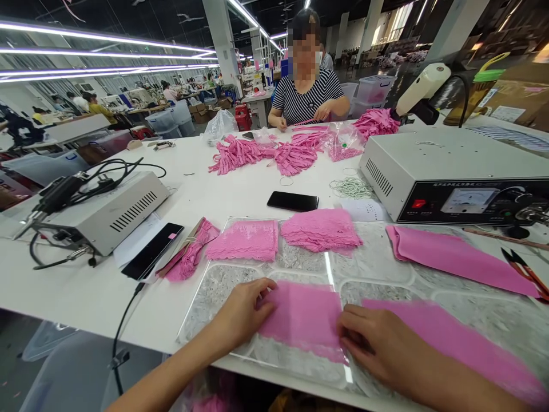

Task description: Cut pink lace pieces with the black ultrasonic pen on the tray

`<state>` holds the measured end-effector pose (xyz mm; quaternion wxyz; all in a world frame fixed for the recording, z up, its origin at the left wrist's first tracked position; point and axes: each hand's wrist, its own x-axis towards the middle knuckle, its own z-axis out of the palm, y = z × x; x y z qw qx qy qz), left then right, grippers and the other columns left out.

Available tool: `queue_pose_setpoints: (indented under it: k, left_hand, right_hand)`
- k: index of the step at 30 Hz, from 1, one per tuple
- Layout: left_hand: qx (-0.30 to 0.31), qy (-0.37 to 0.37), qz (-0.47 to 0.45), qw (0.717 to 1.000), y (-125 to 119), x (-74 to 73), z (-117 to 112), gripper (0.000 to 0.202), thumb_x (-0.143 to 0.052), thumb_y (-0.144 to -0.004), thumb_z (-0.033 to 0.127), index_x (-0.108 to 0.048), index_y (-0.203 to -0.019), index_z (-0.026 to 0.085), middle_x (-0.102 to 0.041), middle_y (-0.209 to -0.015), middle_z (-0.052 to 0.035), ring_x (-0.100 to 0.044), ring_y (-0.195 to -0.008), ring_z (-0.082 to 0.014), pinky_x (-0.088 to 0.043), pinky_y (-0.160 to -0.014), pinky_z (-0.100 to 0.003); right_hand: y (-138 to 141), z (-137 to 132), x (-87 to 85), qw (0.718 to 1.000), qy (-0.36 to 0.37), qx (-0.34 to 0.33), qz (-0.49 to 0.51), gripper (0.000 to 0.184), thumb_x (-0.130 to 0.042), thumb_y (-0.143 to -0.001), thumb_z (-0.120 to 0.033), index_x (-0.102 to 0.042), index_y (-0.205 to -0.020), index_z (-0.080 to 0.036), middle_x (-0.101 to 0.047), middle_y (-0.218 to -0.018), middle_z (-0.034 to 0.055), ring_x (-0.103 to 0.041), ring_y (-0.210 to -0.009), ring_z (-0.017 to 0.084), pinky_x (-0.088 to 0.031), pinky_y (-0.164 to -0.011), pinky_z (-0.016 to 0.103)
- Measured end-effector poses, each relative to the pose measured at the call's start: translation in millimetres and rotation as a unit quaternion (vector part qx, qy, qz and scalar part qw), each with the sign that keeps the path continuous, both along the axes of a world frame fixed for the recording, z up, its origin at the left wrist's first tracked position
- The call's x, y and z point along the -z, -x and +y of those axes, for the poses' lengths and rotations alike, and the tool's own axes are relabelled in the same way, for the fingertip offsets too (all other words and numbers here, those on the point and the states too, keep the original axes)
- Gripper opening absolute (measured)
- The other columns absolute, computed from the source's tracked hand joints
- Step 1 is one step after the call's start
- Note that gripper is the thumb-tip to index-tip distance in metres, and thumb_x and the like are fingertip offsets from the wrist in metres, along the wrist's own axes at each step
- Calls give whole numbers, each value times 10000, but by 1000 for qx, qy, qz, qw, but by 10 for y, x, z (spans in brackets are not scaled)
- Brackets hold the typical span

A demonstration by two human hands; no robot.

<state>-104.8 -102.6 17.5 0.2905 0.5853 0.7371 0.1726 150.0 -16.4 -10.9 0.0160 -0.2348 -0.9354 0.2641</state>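
A sheer pink fabric piece (300, 315) with a scalloped lower edge lies over a grey marble-patterned mat (218, 286) in front of me. My left hand (246, 309) has its thumb and fingers closed at the piece's left edge. At the opposite edge, my right hand (369, 332) is curled with its fingertips on the fabric. Beyond the hands sit two stacks of pink lace pieces, a left stack (244, 240) and a right stack (321, 230). Under and beside my right forearm spreads more pink fabric (463, 337).
A folded pink cloth (454, 257) and scissors (525, 272) lie at right, near a grey control box (463, 166). Another box (107, 212) with cables stands left, beside a tablet (153, 250). A phone (293, 201) lies mid-table. A co-worker (306, 91) sits opposite behind pink strips (295, 157).
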Motion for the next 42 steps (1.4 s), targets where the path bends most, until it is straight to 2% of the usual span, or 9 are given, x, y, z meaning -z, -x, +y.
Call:
queue_pose_setpoints:
  k: [10,18,22,24,26,31,35,38,42]
  left_hand:
    - [1,-23,2,1000,23,70,-1,253,-540,-792,160,-666,-1011,174,-650,-785,0,-560,-643,-129,-433,-631,-223]
    - [32,-78,47,995,47,125,-30,209,-541,-809,169,-656,-982,190,-653,-795,-5,-590,-666,-137,-494,-687,-247]
    - [51,-144,72,986,86,204,-94,199,-490,-871,205,-636,-1007,191,-663,-821,-24,-629,-703,-159,-529,-693,-273]
    - [78,-241,139,957,111,243,-112,195,-476,-923,257,-634,-1024,204,-671,-874,-30,-654,-718,-155,-537,-661,-250]
    - [113,-340,207,910,98,273,-85,217,-465,-957,288,-643,-1053,208,-673,-969,-57,-667,-828,-176,-544,-735,-270]
    - [307,-435,183,827,-320,355,245,252,-427,-997,237,-656,-1090,191,-680,-1109,-72,-625,-1071,-172,-489,-967,-273]
    - [407,-464,162,770,-825,404,539,280,-415,-1012,278,-639,-1140,169,-684,-1152,-73,-604,-1149,-163,-444,-1049,-275]
    - [452,-417,145,775,-1010,389,623,222,-496,-982,319,-638,-1064,170,-682,-1151,-93,-607,-1154,-176,-472,-1018,-267]
    - [433,-365,81,820,-1036,398,623,148,-492,-973,275,-609,-966,185,-658,-1162,-108,-608,-1136,-177,-495,-972,-254]
  right_hand:
    - [-13,-16,-130,996,85,14,-29,174,-422,-873,-161,-490,-720,-206,-579,-713,2,-503,-596,137,-347,-553,254]
    - [-54,-114,-57,994,102,26,-7,164,-438,-872,-172,-537,-746,-209,-612,-737,13,-545,-618,143,-370,-572,254]
    - [-353,37,-151,988,78,112,77,200,-429,-885,-202,-572,-747,-216,-590,-674,-4,-533,-570,129,-394,-528,236]
    - [-624,137,-164,971,41,193,137,225,-444,-901,-262,-600,-744,-220,-599,-665,-1,-552,-573,133,-420,-519,232]
    - [-947,210,-114,941,-14,286,183,219,-490,-896,-319,-637,-763,-225,-625,-688,7,-582,-593,141,-451,-526,235]
    - [-1602,180,106,872,-83,436,207,183,-582,-850,-374,-681,-790,-232,-659,-740,23,-615,-615,159,-492,-528,245]
    - [-1732,98,118,863,-46,458,209,232,-565,-875,-408,-680,-775,-233,-658,-748,29,-616,-627,161,-505,-557,256]
    - [-1725,79,73,875,-5,437,208,251,-535,-901,-404,-663,-772,-231,-635,-728,26,-600,-612,154,-492,-550,256]
    - [-1714,96,69,881,6,430,199,213,-531,-897,-381,-639,-788,-232,-613,-718,11,-569,-575,136,-476,-531,249]
